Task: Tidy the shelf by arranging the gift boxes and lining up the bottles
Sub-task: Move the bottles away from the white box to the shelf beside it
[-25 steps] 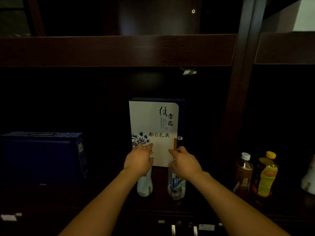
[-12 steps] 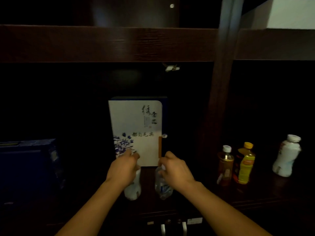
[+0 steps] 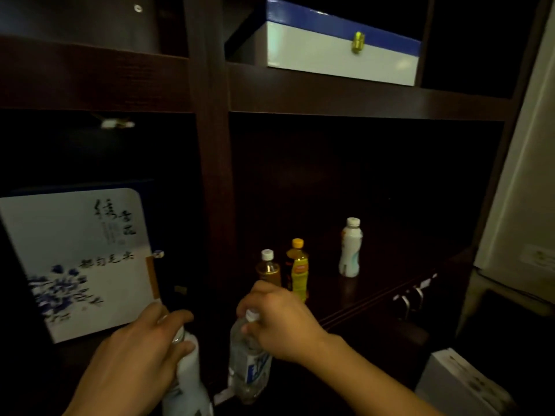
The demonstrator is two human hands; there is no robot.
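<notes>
1. Left hand [image 3: 141, 346] curled round the neck of a white bottle [image 3: 189, 376]; right hand [image 3: 279, 322] pinching the cap of a clear water bottle [image 3: 247, 370]. Bottles side by side near the shelf's front edge.
2. Dark wooden shelf [image 3: 360, 298], dimly lit, split into two bays by an upright post [image 3: 210, 175].
3. Left bay: flowered gift box [image 3: 81, 259], upright, just behind the left hand. Right bay: tea bottle [image 3: 268, 267] and yellow bottle [image 3: 298, 271] just beyond the right hand, with a white drink bottle [image 3: 350, 250] apart, further back. Above: a blue-lidded box [image 3: 339, 52].

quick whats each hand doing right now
left hand: grips the white bottle near its neck
right hand: grips the clear bottle at its cap
</notes>
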